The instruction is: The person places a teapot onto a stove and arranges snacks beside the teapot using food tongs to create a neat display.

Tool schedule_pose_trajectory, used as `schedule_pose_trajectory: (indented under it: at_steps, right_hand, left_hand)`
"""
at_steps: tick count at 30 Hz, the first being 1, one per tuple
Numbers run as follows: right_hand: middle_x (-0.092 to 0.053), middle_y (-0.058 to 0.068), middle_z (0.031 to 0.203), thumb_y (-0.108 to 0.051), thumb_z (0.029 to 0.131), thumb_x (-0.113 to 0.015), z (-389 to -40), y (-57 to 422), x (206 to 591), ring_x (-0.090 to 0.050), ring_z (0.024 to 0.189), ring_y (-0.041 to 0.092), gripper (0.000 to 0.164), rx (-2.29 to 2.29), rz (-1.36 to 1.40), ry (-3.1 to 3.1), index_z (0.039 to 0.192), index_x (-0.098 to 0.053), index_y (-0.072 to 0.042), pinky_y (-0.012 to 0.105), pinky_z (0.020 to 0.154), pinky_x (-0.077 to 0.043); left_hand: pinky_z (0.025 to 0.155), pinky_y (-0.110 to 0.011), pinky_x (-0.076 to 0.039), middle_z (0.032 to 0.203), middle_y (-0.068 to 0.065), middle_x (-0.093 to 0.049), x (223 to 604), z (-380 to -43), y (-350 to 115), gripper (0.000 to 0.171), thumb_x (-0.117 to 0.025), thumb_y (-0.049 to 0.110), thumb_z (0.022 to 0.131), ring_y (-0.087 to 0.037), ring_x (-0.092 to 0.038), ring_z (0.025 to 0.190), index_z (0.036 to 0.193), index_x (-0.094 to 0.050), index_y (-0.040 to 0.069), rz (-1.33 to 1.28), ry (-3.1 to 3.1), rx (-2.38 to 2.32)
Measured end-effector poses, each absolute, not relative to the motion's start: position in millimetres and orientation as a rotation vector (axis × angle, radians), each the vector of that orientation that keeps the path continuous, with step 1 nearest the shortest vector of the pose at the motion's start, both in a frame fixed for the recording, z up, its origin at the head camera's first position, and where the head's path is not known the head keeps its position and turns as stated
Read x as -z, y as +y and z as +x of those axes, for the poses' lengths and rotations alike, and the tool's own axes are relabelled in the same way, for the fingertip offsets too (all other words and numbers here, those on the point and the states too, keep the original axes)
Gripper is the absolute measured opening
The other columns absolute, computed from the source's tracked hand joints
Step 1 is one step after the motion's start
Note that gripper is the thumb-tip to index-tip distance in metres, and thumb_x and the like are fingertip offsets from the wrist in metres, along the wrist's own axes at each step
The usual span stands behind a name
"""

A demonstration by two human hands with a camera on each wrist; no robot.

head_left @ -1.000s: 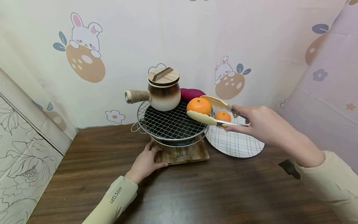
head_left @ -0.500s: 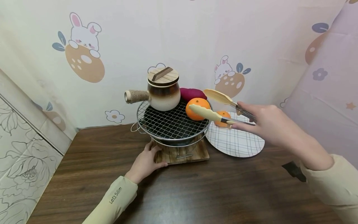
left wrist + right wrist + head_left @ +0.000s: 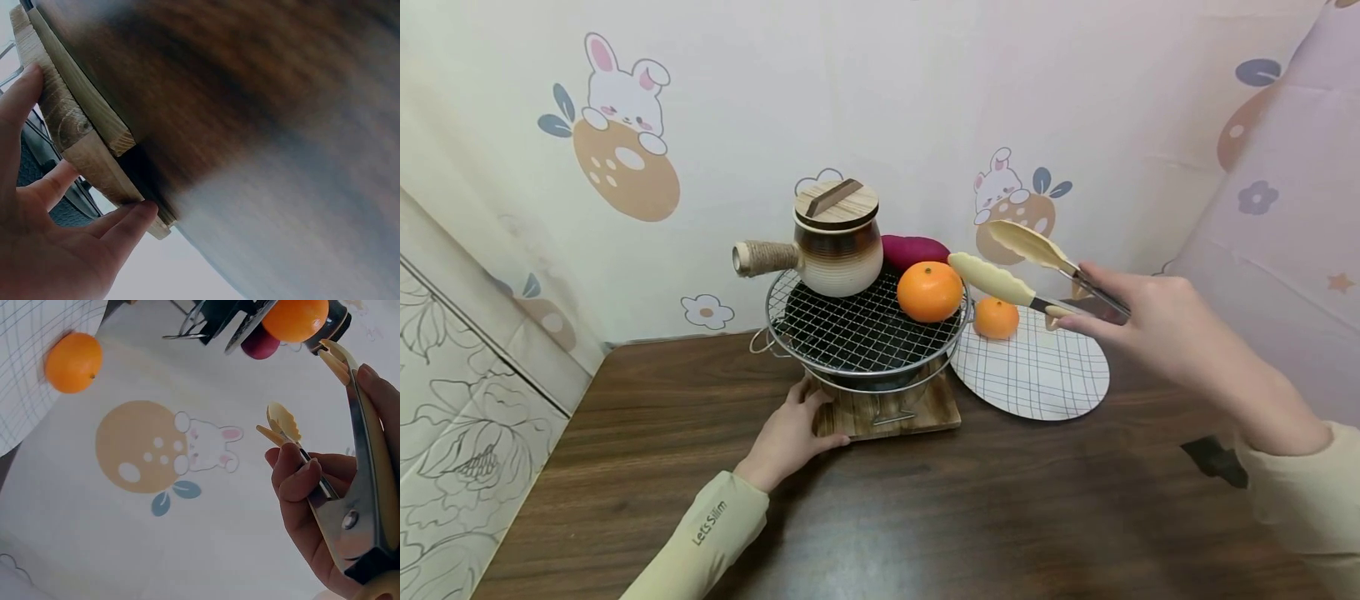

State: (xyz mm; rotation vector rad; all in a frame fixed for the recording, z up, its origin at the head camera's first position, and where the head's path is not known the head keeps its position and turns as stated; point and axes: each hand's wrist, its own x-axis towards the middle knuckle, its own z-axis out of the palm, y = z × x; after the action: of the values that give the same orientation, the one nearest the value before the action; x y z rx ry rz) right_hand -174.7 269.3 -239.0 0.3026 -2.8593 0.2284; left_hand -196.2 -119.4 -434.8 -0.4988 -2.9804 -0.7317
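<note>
My right hand (image 3: 1172, 337) grips a pair of tongs (image 3: 996, 280) with pale yellow scalloped heads, spread apart with nothing between them. They hang in the air right of the grill. A large mandarin orange (image 3: 929, 292) sits on the right part of the round wire grill rack (image 3: 857, 337). Behind it lies a purple sweet potato (image 3: 913, 252). At the rack's back left stands a brown-and-cream pot (image 3: 841, 262) with a wooden lid. My left hand (image 3: 790, 437) holds the corner of the wooden board (image 3: 917, 414) under the grill, thumb along the front edge, fingers at the left side.
A white checked plate (image 3: 1045, 371) lies right of the grill, bearing a smaller mandarin orange (image 3: 996, 318). The pot's rope-wrapped handle (image 3: 767, 258) juts out to the left past the rack. A curtain (image 3: 910, 100) with rabbit prints hangs close behind the table (image 3: 1000, 517).
The tongs have let go of the large mandarin orange, spread apart and moved right, away from it. The orange stays on the rack. My left hand has not moved.
</note>
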Motion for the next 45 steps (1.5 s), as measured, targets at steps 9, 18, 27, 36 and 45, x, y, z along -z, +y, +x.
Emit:
schedule_pose_trajectory:
  at_steps: [9,18,27,36,45]
  right_hand:
    - [-0.058,0.006,0.068,-0.055,0.083,-0.067,-183.8,292.5,253.1,-0.049,0.066,0.026,0.078,-0.237,0.246,-2.844,0.138,-0.050,-0.003,0.035,0.057,-0.039]
    - [-0.064,0.022,0.080,-0.058,0.086,-0.062,-194.3,308.2,268.0,-0.050,0.069,0.029,0.083,-0.251,0.186,-2.929,0.142,-0.044,0.000,0.036,0.056,-0.039]
    - [-0.050,0.006,0.062,-0.059,0.090,-0.056,-204.5,320.4,287.4,-0.050,0.069,0.030,0.079,-0.216,0.170,-2.992,0.142,-0.044,-0.002,0.034,0.056,-0.038]
    - [-0.065,0.031,0.093,-0.066,0.088,-0.051,-214.3,325.1,303.2,-0.055,0.076,0.038,0.091,-0.186,0.123,-3.091,0.141,-0.040,0.008,0.043,0.061,-0.044]
    - [-0.061,0.021,0.077,-0.068,0.087,-0.052,-219.5,323.2,322.1,-0.055,0.076,0.034,0.084,-0.228,0.108,-3.128,0.132,-0.051,0.004,0.046,0.063,-0.046]
  left_hand:
    - [0.083,-0.048,-0.055,0.147,-0.032,-0.036,436.2,-197.4,-119.5,0.065,-0.080,0.045,0.074,-0.041,-0.066,0.099,0.125,-0.058,0.010,-0.495,-2.980,0.710]
    - [0.082,-0.048,-0.055,0.148,-0.031,-0.035,436.4,-197.5,-119.5,0.064,-0.080,0.045,0.074,-0.040,-0.067,0.098,0.125,-0.058,0.011,-0.493,-2.984,0.716]
    - [0.083,-0.048,-0.054,0.148,-0.031,-0.035,436.0,-197.0,-119.6,0.064,-0.080,0.045,0.075,-0.041,-0.066,0.100,0.125,-0.058,0.012,-0.490,-2.986,0.717]
    - [0.082,-0.048,-0.055,0.148,-0.031,-0.035,435.6,-197.4,-119.2,0.064,-0.080,0.045,0.074,-0.041,-0.066,0.098,0.125,-0.058,0.011,-0.490,-2.984,0.711]
    - [0.082,-0.048,-0.055,0.148,-0.031,-0.035,434.4,-196.6,-119.0,0.064,-0.080,0.044,0.074,-0.040,-0.067,0.098,0.125,-0.058,0.012,-0.484,-2.987,0.716]
